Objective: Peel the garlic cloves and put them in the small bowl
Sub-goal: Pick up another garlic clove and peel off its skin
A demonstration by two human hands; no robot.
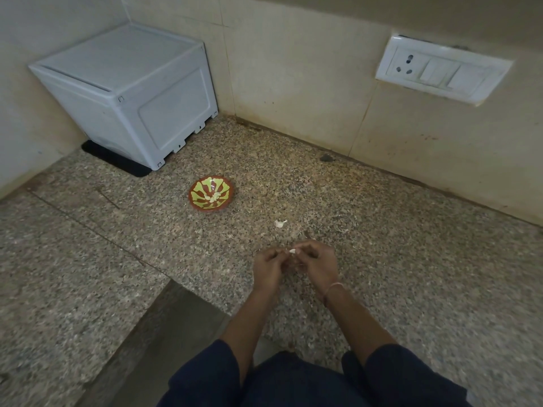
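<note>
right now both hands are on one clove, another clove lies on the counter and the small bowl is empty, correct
The small bowl is not empty: the head view shows peeled cloves in it. The left hand and right hand do pinch one clove, and another clove lies on the counter.

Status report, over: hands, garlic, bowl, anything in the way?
Hands: left hand and right hand pinch one garlic clove. The small bowl holds peeled cloves. One loose clove on the counter, nothing blocking the bowl.

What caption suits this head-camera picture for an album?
Left hand and right hand pinch a garlic clove over the granite counter; another clove lies nearby, peeled cloves in the small bowl.
</note>
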